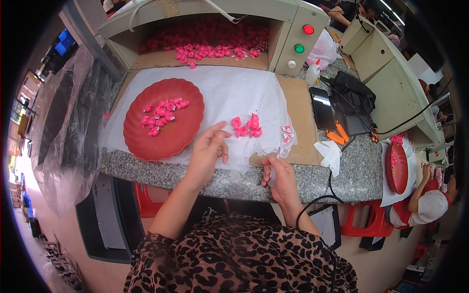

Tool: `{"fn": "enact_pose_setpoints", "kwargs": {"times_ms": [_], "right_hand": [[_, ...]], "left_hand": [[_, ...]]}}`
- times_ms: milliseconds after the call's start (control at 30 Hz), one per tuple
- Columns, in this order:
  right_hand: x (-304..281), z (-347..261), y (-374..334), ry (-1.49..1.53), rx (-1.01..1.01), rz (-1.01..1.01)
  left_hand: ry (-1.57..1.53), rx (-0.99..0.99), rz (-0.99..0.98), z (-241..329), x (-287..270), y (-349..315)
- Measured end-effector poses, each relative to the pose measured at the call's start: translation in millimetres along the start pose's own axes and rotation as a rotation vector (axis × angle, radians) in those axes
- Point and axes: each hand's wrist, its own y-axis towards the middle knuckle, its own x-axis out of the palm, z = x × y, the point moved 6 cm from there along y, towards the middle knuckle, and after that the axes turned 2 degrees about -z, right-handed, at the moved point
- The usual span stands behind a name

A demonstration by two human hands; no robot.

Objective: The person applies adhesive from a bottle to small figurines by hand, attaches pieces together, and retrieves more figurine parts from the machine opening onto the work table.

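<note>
Bottle (272, 178) gripped in your right hand (285, 181) points away, probably for aiming. Right of the red plate (181, 131), your left hand (205, 154): half-open, empty.

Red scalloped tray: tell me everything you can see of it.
The tray is round, broad and shallow, with a scalloped rim, and looks like red plastic, its floor partly brownish. It lies face up on the white sheet. A loose cluster of small pink pieces, some with silvery parts, rests on it. The left hand is close by its right side, apparently not touching.
</note>
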Motion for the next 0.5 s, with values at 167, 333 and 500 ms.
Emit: {"fn": "enact_pose_setpoints", "kwargs": {"times_ms": [167, 333, 500], "right_hand": [[1, 2, 0, 0.129, 0.055, -0.043], [-1, -4, -3, 0.037, 0.007, -0.092], [-2, -8, -2, 0.079, -0.047, -0.163]], "left_hand": [[1.186, 0.365, 0.099, 4, 34, 19], [1.579, 0.411, 0.055, -1, 43, 27], [1.671, 0.574, 0.032, -1, 44, 22]]}}
